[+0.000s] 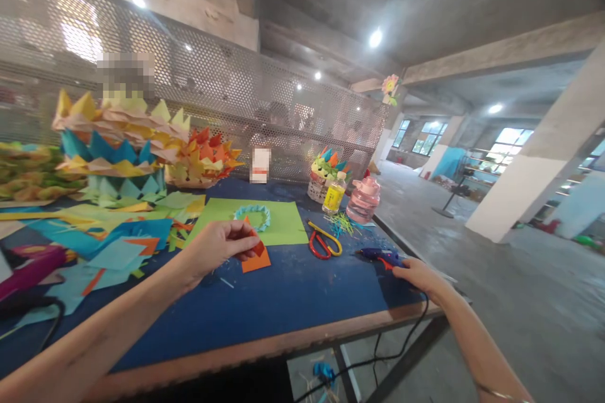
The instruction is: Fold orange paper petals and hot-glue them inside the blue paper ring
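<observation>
My left hand (231,240) pinches a small folded piece of orange paper (258,244) over the middle of the table. Just under it lies a flat orange paper square (256,262). Behind the fingers, a light blue folded-paper ring (265,217) rests on a green sheet (293,227). At the right, my right hand (418,276) is closed around the handle of a blue hot glue gun (378,254) with an orange trigger. Its nozzle points left, low over the tabletop, and a black cord hangs down from it.
Red-and-yellow-handled scissors (325,244) lie between my hands. Farther back stand a yellow-labelled bottle (334,194), a pink jug (363,200) and a paper-decorated basket (319,184). Loose coloured paper (113,258) and pointed paper crafts (118,157) crowd the left. A perforated metal screen (212,85) rises behind.
</observation>
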Demonstrator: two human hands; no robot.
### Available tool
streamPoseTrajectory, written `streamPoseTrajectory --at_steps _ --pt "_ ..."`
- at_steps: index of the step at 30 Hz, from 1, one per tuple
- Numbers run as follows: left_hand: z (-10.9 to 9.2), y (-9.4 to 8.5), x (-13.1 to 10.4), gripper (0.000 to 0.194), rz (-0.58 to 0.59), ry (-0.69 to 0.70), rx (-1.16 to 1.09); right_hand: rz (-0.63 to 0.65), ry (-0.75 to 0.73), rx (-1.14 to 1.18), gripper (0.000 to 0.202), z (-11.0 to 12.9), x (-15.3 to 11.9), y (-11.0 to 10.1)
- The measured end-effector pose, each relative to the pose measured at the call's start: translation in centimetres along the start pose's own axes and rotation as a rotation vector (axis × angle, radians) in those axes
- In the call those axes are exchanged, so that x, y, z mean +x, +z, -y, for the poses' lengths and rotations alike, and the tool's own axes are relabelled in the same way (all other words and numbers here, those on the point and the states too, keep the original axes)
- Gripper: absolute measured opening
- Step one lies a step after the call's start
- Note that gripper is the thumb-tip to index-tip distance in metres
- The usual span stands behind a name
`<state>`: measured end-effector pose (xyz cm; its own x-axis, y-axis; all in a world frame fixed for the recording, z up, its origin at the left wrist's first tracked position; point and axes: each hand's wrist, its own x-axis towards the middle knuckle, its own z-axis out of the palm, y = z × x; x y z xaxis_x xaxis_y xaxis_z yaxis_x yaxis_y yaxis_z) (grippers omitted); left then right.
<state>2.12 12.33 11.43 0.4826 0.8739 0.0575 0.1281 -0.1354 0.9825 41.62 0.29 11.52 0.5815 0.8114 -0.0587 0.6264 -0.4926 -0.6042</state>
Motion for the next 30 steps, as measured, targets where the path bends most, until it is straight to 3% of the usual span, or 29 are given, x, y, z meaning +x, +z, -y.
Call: streamPoseTrajectory --at_steps 2,6,13,17,23,30 --pt "-0.1 -0.3 0.1 0.025 0.006 0.012 0.004 0.021 -0.01 0.151 0.011 0.7 -0.8 0.3" --pt "-0.3 -0.5 0.5 0.024 0.002 0.025 -0.017 0.063 -0.09 0.439 0.025 2.4 -3.3 1.5" --pt "-0.2 -0.1 1.1 0.026 0.048 -0.023 -0.079 0.126 -0.153 0.829 0.04 6.2 -5.7 5.8" --pt "0.7 0.3 1.1 0.025 0.018 -0.02 -0.122 0.006 -0.261 0.629 0.038 8.3 -6.6 8.4" --pt "2.0 1.3 1.2 0.023 -0.018 0.0 -0.098 -0.314 -0.514 0.257 0.034 10.4 -8.6 11.6" --pt "3.5 1.6 1.6 0.027 0.018 0.007 -0.08 -0.433 -0.658 0.003 0.029 10.3 -9.0 13.9"
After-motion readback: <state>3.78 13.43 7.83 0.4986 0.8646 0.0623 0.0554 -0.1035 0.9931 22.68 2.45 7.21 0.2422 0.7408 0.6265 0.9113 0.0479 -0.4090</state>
